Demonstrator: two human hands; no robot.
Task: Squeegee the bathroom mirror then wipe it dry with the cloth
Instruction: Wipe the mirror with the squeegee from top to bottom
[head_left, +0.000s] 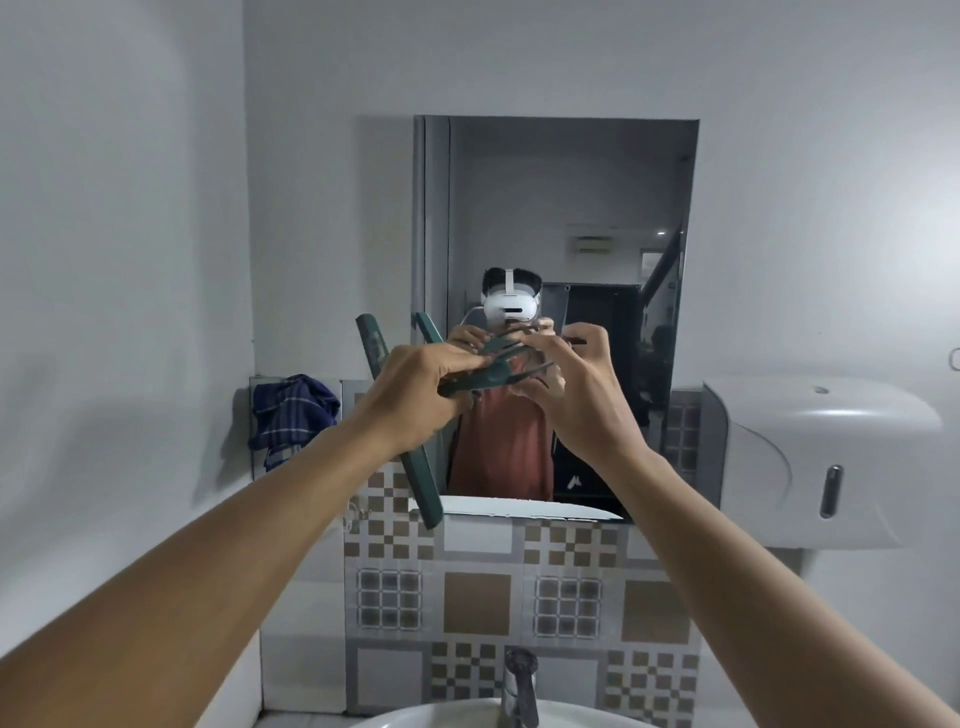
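Note:
The rectangular mirror (566, 208) hangs on the white wall above a tiled panel. My left hand (415, 387) grips the handle of a dark green squeegee (421, 478), whose long blade runs diagonally across the mirror's lower left edge. My right hand (576, 387) is raised beside it, fingers curled at the thin end of the handle; whether they pinch it is unclear. A blue checked cloth (291, 415) hangs on the wall to the left of the mirror. The mirror reflects a person with a white headset.
A white dispenser (810, 462) is mounted on the wall right of the mirror. Below stand a metal tap (519, 686) and the rim of a white basin (447, 714). Patterned brown and grey tiles (478, 597) cover the panel under the mirror.

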